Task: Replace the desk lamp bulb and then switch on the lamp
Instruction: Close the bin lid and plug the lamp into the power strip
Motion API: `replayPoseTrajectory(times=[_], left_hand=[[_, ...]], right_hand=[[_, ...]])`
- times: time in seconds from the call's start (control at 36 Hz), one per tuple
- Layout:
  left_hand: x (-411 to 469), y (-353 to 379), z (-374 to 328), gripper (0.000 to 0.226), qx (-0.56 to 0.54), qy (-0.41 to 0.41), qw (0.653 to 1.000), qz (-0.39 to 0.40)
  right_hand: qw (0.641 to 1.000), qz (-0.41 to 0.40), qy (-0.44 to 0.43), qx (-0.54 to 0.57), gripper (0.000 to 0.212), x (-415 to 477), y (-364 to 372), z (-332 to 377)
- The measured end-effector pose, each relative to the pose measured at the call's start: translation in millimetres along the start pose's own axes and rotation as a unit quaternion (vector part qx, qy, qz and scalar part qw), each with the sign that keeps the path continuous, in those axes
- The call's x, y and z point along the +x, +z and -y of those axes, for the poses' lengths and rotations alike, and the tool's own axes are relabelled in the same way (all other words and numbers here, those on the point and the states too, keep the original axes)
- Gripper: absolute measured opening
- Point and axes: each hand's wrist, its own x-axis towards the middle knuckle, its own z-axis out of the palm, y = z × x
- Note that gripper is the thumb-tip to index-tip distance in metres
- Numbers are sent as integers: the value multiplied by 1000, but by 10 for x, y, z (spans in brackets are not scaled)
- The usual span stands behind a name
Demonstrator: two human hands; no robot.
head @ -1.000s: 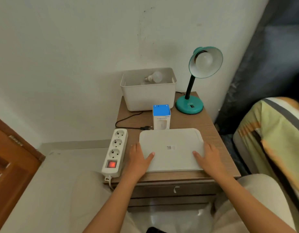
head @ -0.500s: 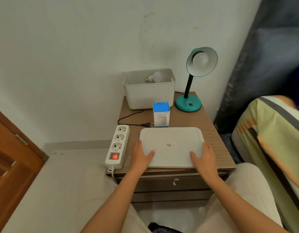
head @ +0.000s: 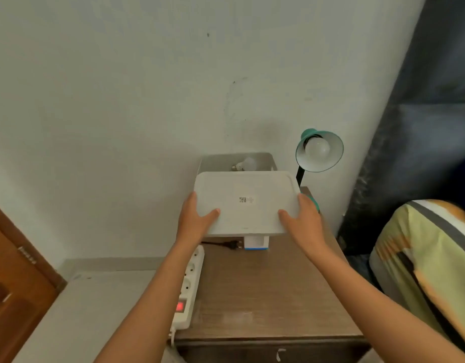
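Observation:
A flat white lid (head: 245, 203) hangs in the air above the nightstand, in front of the white bin (head: 207, 161). My left hand (head: 196, 218) grips its left edge and my right hand (head: 302, 221) grips its right edge. A loose bulb (head: 245, 165) lies inside the bin, seen over the lid. The teal desk lamp (head: 319, 150) stands at the back right with a white bulb (head: 317, 148) in its shade, unlit. A blue and white bulb box (head: 256, 243) peeks out under the lid. The lamp's black plug (head: 232, 244) lies unplugged beside the box.
A white power strip (head: 189, 286) with a glowing red switch runs along the wooden nightstand's (head: 265, 292) left edge. A wooden door (head: 14, 286) is at the left. A bed with striped bedding (head: 425, 260) is at the right, a dark curtain behind it.
Both hands lifted the lid off the nightstand's front and carried it up and away toward the bin. The bulb box is now mostly hidden under it.

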Motion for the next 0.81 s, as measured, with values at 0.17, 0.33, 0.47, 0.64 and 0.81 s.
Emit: replayPoseTrajectory(times=[0.17,0.33,0.47,0.64,0.81], left_hand=[[743,6,-49,58,5,-2,999,32],[1285,155,78,62,1,-35,998,55],[1584,313,212,57,66,-5,997,44],[1829,408,276,58,102,22,994,26],[1969,442,297,58,113,21,993,17]], right_hand=[[999,39,25,-8,33,743,261,46],[996,73,44,-27,39,1289,530,-24],[994,76,40,-70,39,1598,704,-101],[993,74,36,-88,40,1835,819,-114],[992,74,42,-97,40,1950,886,-92]])
